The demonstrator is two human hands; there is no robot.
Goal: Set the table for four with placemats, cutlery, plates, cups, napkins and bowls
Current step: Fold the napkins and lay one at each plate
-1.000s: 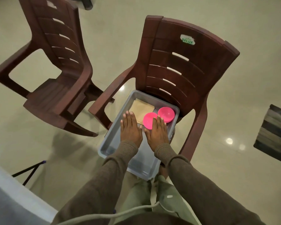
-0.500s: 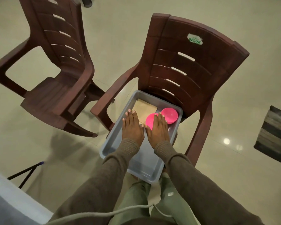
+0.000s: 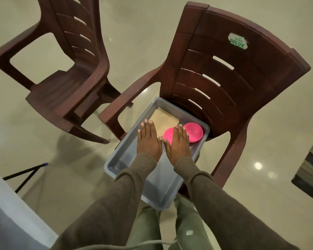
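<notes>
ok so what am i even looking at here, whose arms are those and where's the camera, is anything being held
There is no machine here: a person wears one wide-angle camera on the head, so you look forward and down along their own sleeved arms. The curved look comes from that lens.

The left hand and the right hand are stretched out flat, fingers straight, above a grey plastic tub. Neither has a grip on anything; whether they touch what lies below cannot be told.

The tub sits on the seat of a dark red plastic chair. Inside it lie a folded beige napkin and two pink bowls: one bowl in plain view, the other bowl partly under the right hand.

A second chair stands to the left, on a shiny tiled floor.
</notes>
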